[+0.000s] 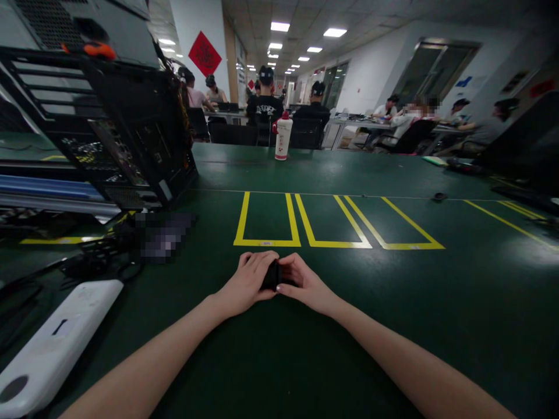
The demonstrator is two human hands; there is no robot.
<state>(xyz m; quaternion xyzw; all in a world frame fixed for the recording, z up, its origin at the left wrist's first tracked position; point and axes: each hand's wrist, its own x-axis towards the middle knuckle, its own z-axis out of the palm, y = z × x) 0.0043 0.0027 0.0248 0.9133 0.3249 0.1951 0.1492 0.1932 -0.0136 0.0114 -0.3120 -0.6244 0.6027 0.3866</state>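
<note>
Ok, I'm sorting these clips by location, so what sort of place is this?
Probably a shared electronics workroom: an open computer case, a green table marked with yellow tape, and people seated at desks beyond.

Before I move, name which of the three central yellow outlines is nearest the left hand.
The leftmost outline: its near edge lies just beyond the left hand; the others sit farther right.

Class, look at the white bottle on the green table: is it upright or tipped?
Upright: the bottle stands on its base, its red cap on top.
</note>
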